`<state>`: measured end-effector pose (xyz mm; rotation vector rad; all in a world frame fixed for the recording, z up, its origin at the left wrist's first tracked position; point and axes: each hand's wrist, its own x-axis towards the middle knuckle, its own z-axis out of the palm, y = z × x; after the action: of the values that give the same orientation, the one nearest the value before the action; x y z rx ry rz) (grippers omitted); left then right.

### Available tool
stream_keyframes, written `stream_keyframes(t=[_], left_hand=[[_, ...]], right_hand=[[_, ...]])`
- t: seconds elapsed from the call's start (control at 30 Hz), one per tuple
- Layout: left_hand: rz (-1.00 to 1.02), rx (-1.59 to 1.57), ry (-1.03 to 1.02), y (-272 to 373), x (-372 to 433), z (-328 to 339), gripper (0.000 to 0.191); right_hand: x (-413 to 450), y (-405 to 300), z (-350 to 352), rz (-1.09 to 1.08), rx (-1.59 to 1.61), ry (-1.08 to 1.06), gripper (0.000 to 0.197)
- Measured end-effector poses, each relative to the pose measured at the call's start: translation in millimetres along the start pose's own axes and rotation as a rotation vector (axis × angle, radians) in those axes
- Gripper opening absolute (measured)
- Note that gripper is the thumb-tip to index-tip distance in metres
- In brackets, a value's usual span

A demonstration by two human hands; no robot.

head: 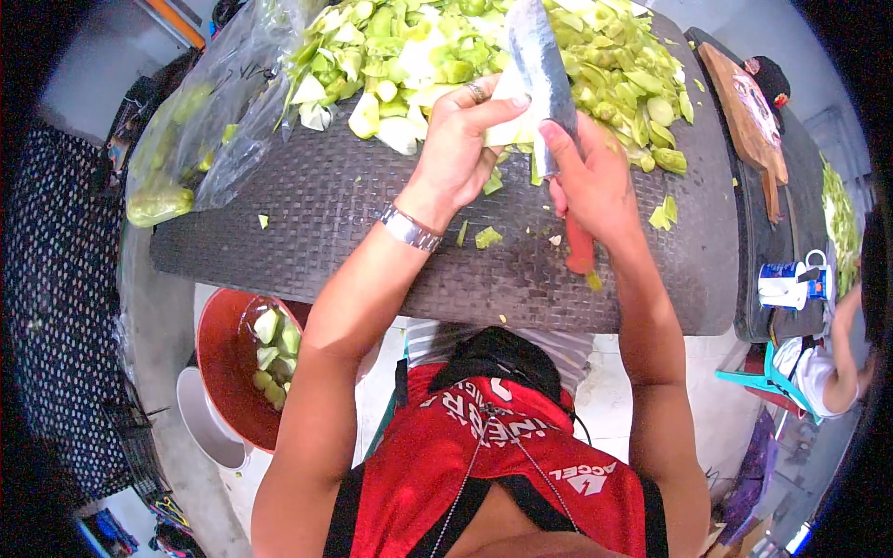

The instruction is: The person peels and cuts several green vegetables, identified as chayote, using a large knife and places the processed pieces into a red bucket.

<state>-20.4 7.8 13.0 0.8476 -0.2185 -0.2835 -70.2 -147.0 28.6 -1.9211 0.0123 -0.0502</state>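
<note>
My left hand [452,143], with a ring and a metal-banded wristwatch [411,229], holds a pale, peeled piece of green vegetable [504,118] against the knife. In my right hand [598,178] is a wide-bladed kitchen knife [541,59], its blade pointing away from me. Its red handle [579,244] sticks out below the palm, and my right thumb presses on the blade. Both hands are above a dark woven-pattern tabletop [314,216]. Beyond them spreads a big heap of green peelings and cut pieces [432,45]; the knife and my hands hide part of it.
At left, a clear plastic bag [230,132] holds green vegetables, one whole [160,206] by its mouth. Below stands a red-brown bucket [227,370] with pale pieces inside, beside a white container [199,418]. A wooden board [743,104], mugs [781,286] and a seated person [816,376] are at right.
</note>
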Motion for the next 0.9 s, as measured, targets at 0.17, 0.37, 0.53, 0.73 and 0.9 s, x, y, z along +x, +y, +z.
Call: stream_keyframes(t=[0.17,0.37,0.53,0.73,0.9], left_hand=[[0.052,-0.075,0.067,9.1,3.3,-4.1,0.022],[0.004,0.01,0.015,0.0,1.0,-1.8,0.022],[0.058,0.021,0.096,0.7,3.2,-4.2,0.022],[0.002,-0.003,0.059,8.2,7.1,-9.4,0.024],[0.016,0.02,0.024,-13.8,2.3,-1.0,0.025]], right_hand=[[-4.7,1.3,6.3,0.064,0.054,-0.092,0.026],[-0.8,4.9,2.2,0.081,0.097,-0.1,0.026],[-0.1,8.8,4.6,-0.011,0.012,-0.108,0.025],[-0.9,11.0,3.4,0.04,0.08,-0.172,0.023],[1.6,5.7,5.1,0.07,0.114,-0.184,0.02]])
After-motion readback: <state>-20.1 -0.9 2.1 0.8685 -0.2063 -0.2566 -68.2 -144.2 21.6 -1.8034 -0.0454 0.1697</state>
